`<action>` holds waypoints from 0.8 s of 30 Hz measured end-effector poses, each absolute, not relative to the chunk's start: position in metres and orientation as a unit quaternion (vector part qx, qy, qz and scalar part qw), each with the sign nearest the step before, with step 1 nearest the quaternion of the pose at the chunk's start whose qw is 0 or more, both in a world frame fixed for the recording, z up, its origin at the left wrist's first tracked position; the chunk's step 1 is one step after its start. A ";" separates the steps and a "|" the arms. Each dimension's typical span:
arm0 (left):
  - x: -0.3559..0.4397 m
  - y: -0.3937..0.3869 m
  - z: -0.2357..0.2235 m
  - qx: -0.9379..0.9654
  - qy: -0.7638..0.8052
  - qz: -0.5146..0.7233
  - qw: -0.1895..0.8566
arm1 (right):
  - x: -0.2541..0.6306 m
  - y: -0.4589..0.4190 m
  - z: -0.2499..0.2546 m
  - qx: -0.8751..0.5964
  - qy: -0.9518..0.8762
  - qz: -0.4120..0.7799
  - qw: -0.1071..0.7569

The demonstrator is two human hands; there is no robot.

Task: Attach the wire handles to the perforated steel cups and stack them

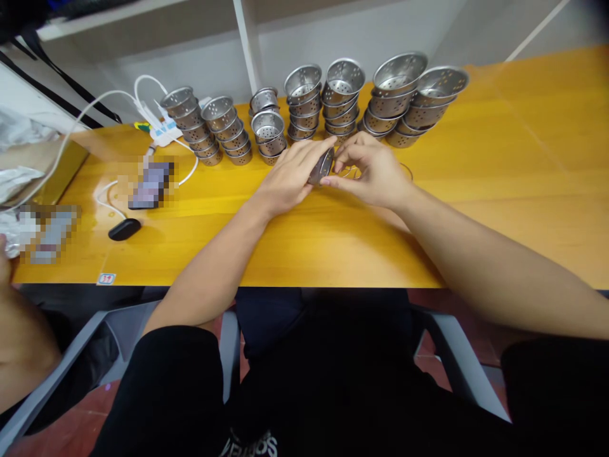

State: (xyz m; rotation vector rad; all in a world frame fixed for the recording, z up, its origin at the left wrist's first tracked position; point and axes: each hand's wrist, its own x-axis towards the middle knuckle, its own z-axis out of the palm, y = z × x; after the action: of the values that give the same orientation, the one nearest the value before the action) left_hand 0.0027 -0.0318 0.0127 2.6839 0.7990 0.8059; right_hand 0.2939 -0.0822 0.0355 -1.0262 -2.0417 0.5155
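My left hand wraps over a small perforated metal cup, tipped on its side with its rim facing right. At that rim is my right hand, its fingers curled and its thumb tip against the cup's lower edge. Whatever sits between the right fingertips is too small to make out. Thin wire loops show under the right hand, partly hidden by it. Just behind both hands stand stacks of perforated metal cups, among them a short stack near my left fingers and a taller stack.
Wider cups are stacked at the back right. On the left lie a phone, a black mouse-shaped object, a white power strip with cables, and another blurred device. Another person's arm is at the far left.
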 end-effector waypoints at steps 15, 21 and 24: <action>-0.032 -0.034 0.043 0.868 0.354 0.338 0.086 | 0.317 -0.069 0.026 -0.345 -0.811 0.257 0.397; -0.071 -0.056 0.115 0.757 0.472 0.453 -0.010 | 0.323 -0.059 0.017 -0.362 -0.828 0.252 0.345; -0.059 -0.079 0.133 0.796 0.492 0.353 0.008 | 0.319 -0.063 0.019 -0.366 -0.825 0.264 0.341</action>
State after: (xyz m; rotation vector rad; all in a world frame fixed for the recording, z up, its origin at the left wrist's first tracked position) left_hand -0.0589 -0.0790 0.1335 2.4877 1.5382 1.1021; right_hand 0.3188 -0.0628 0.0193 -0.9516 -2.1464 0.6869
